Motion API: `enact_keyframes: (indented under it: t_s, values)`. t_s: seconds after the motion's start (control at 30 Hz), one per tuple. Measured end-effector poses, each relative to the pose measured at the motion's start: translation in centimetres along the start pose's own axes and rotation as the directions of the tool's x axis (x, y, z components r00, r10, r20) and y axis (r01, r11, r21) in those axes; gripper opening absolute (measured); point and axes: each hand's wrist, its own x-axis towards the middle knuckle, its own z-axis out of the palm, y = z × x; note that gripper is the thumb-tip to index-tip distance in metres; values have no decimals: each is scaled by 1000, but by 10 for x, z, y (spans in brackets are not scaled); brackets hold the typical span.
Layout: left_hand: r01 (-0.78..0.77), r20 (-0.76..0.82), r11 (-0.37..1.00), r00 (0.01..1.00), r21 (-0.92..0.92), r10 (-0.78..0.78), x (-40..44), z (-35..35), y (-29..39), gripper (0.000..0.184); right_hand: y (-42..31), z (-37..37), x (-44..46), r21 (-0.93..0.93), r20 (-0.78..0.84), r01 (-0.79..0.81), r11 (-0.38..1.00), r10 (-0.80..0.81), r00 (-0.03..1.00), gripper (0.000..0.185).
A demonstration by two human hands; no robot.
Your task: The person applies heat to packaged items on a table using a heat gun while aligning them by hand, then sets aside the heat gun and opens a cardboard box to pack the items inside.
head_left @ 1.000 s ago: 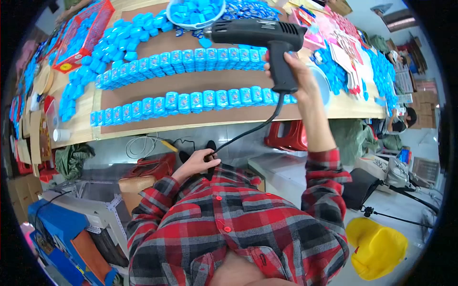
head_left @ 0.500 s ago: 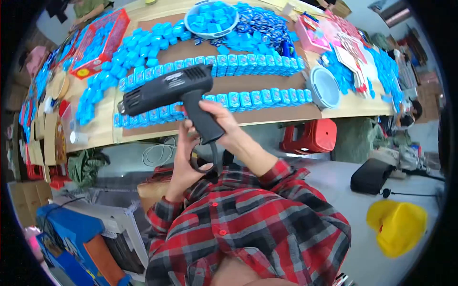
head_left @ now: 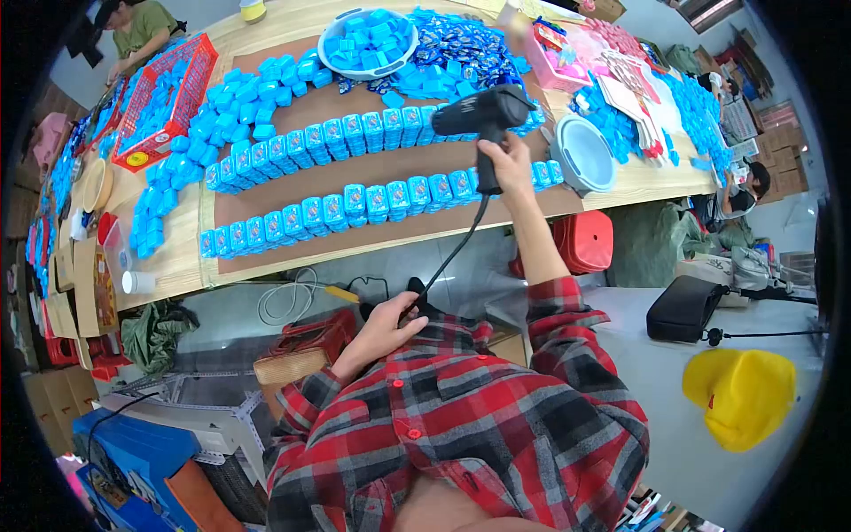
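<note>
Heat gun (head_left: pixel 479 113) over blue stacks (head_left: pixel 392 127), clenched by handle in right hand (head_left: pixel 505 161), with arm outstretched; left hand (head_left: pixel 387 326) around cord (head_left: pixel 454 251) near waist, short of table (head_left: pixel 182 277) edge; bare brown mat (head_left: pixel 297 188) between stack rows.

Long-sleeved plaid shirt (head_left: pixel 496 399): red, black and grey checks, round red buttons (head_left: pixel 414 434) down front. Collar was open.

Heat gun (head_left: pixel 485 110), black, upright, in the right hand (head_left: pixel 508 166); power cord (head_left: pixel 457 249), black, gently curved, running to the left hand (head_left: pixel 386 326).
</note>
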Motion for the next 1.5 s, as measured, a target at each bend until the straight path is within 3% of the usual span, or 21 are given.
enact_keyframes:
  t_s: [0.07, 0.23, 0.4, 0.5, 0.57, 0.63, 0.73, 0.77, 0.9, 0.97, 1.0, 1.07, 1.1, 1.13, 1.17, 1.23, 1.3, 1.5]
  values:
    - [2, 5, 1000, 1000, -18, -2, 7, 4, -4, 35, 11, -23, 14, -91, -88, 43, 995, -51, 995, 29]
    - [89, 63, 996, 994, 5, -89, 21, 10, 0, 35, 27, -34, 14, -111, -194, 92, 990, -112, 975, 27]
    - [183, 172, 975, 964, 129, -204, 29, 10, 3, 37, 7, -19, 0, 108, -27, 23, 994, -20, 999, 27]
    - [106, 107, 993, 988, 52, -111, 35, 18, 1, 37, -8, -35, -4, 67, -99, 14, 998, -7, 995, 27]
    - [15, 23, 1000, 1000, -25, -14, 40, 28, 2, 38, -9, -59, 4, -192, -246, 124, 974, -170, 954, 29]
    - [-26, 34, 1000, 999, -13, 27, 54, 35, 11, 37, 7, -89, 14, -370, -390, 120, 921, -272, 880, 30]
    - [-155, 36, 987, 987, 47, 154, 69, 47, 16, 38, 27, -127, 27, -548, -434, 169, 819, -451, 780, 31]
    - [-132, -8, 989, 991, 61, 133, 67, 46, 15, 38, 31, -121, 26, -524, -407, 184, 832, -434, 804, 31]
    - [21, 166, 994, 985, 103, -38, 61, 43, 10, 41, 17, -106, 2, -256, -381, 181, 950, -271, 884, 29]
    - [49, 181, 991, 981, 121, -71, 60, 42, 5, 44, 0, -70, -17, -152, -278, 42, 988, -83, 957, 27]
    - [80, 189, 987, 976, 140, -105, 58, 40, 2, 47, 3, -57, -19, -145, -265, 42, 989, -80, 961, 27]
    - [152, 179, 973, 967, 176, -183, 47, 29, -2, 53, 12, -24, -22, 26, -30, -7, 1000, 7, 1000, 23]
    - [163, 153, 971, 970, 177, -191, 43, 24, -2, 53, 14, -7, -24, 81, 40, -35, 996, 32, 999, 23]
    - [157, 32, 986, 987, 63, -159, 38, 21, 1, 56, 15, 8, -29, 127, 104, -68, 990, 55, 993, 24]
    - [130, -85, 990, 987, -52, -135, 34, 19, 6, 59, 12, 24, -35, 128, 117, -72, 989, 57, 991, 24]
    - [30, -304, 962, 946, -271, -116, 28, 18, 13, 66, 1, 55, -53, 352, 271, -284, 892, 194, 943, 29]
    - [-196, -502, 973, 858, -122, 110, 30, 6, 15, 78, -6, 81, -69, 386, 410, -389, 836, 223, 884, 34]
    - [-379, -644, 919, 731, -108, 225, 15, -29, 49, 76, -18, 134, -106, 451, 641, -616, 645, 246, 727, 38]
